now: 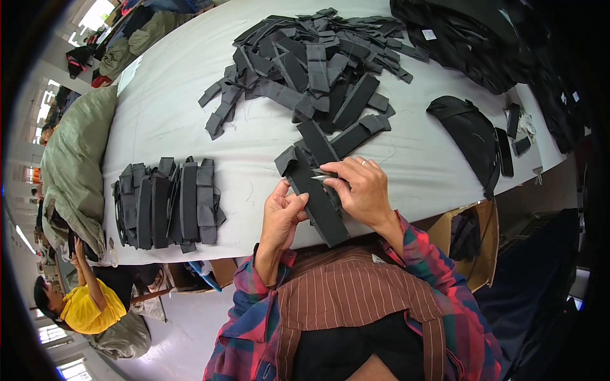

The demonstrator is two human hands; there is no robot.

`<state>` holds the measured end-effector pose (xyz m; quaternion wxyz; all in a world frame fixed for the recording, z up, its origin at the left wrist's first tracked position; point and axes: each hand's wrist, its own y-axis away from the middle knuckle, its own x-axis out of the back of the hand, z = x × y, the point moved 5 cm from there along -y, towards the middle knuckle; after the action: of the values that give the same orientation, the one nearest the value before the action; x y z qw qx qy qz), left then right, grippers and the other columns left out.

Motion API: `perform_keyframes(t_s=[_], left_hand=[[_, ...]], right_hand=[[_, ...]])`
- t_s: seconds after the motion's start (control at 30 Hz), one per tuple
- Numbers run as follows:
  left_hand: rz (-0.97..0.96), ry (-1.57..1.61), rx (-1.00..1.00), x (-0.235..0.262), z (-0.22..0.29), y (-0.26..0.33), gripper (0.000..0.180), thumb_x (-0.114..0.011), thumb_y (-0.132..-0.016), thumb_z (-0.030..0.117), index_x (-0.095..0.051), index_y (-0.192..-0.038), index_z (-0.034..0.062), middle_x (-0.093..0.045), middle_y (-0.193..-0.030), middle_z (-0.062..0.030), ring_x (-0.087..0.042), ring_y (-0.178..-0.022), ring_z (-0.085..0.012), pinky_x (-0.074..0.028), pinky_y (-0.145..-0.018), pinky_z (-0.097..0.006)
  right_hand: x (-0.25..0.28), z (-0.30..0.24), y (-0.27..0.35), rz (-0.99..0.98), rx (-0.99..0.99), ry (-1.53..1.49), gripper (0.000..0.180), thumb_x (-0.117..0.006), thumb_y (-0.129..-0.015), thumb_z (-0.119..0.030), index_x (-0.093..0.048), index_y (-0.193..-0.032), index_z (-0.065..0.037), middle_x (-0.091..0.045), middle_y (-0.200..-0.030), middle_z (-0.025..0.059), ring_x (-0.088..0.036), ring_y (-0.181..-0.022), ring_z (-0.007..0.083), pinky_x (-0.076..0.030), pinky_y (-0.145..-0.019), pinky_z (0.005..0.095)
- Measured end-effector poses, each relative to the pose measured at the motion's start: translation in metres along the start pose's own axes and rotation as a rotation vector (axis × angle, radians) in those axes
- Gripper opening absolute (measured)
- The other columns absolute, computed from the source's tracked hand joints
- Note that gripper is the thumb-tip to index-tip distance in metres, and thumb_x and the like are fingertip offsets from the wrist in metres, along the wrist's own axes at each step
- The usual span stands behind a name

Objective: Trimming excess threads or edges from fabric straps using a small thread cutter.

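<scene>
Your left hand (283,213) pinches the dark fabric strip (318,200) lying at the worktop's (190,89) near edge; your right hand (362,187) presses it, gripping small snips (325,179); stacked strips (168,203) sit left.

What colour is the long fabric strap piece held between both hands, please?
The long fabric strap piece is dark grey, almost black; the head view shows it best.
</scene>
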<state>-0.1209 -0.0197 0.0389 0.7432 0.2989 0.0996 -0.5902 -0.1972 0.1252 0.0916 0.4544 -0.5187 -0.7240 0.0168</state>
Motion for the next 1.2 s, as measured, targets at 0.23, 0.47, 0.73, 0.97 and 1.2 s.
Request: perform_keyframes(t_s=[0.23,0.47,0.73,0.97,1.2], left_hand=[[-0.060,0.024,-0.004,-0.002,-0.004,0.006,0.042,-0.056,-0.090,-0.001,-0.041,-0.129,0.0026,-0.067,-0.104,-0.0153,-0.068,-0.084,-0.0156,-0.057,-0.064,-0.025],[-0.041,-0.021,-0.029,-0.003,-0.001,0.008,0.042,-0.055,-0.089,-0.002,-0.041,-0.129,0.0017,-0.067,-0.104,-0.0155,-0.068,-0.084,-0.0158,-0.058,-0.063,-0.025],[0.100,0.004,-0.107,0.020,0.003,0.010,0.034,-0.053,-0.092,0.001,-0.044,-0.125,0.0011,-0.066,-0.088,-0.0078,-0.065,-0.072,-0.0113,-0.057,-0.060,-0.024],[0.122,0.019,-0.141,0.024,0.015,0.010,0.034,-0.052,-0.092,0.002,-0.042,-0.125,0.0003,-0.067,-0.094,-0.0132,-0.066,-0.076,-0.0131,-0.056,-0.063,-0.025],[0.026,-0.030,-0.098,0.011,0.014,0.008,0.039,-0.054,-0.091,0.004,-0.043,-0.128,-0.0004,-0.066,-0.106,-0.0198,-0.068,-0.082,-0.0160,-0.058,-0.066,-0.026]], right_hand=[[0.001,-0.004,0.001,0.034,-0.011,-0.020,0.018,-0.071,-0.075,-0.013,-0.069,-0.093,-0.012,-0.061,-0.073,0.0025,-0.057,-0.068,0.0221,-0.040,-0.062,0.0337],[0.003,0.013,0.002,0.070,-0.284,-0.175,0.012,-0.068,-0.080,-0.010,-0.068,-0.092,-0.007,-0.067,-0.080,0.0053,-0.063,-0.069,0.0231,-0.045,-0.061,0.0311],[-0.002,-0.002,0.015,-0.300,-0.020,-0.216,0.010,-0.066,-0.080,-0.003,-0.069,-0.090,-0.003,-0.067,-0.076,0.0066,-0.063,-0.070,0.0117,-0.047,-0.065,0.0248],[0.009,0.005,0.020,-0.283,-0.211,-0.470,0.017,-0.067,-0.078,-0.004,-0.068,-0.095,-0.003,-0.066,-0.079,0.0057,-0.062,-0.074,0.0154,-0.047,-0.069,0.0261],[0.013,-0.005,0.023,-0.251,-0.008,-0.339,0.016,-0.072,-0.074,-0.014,-0.068,-0.087,-0.007,-0.065,-0.074,0.0040,-0.057,-0.066,0.0201,-0.041,-0.064,0.0311]])
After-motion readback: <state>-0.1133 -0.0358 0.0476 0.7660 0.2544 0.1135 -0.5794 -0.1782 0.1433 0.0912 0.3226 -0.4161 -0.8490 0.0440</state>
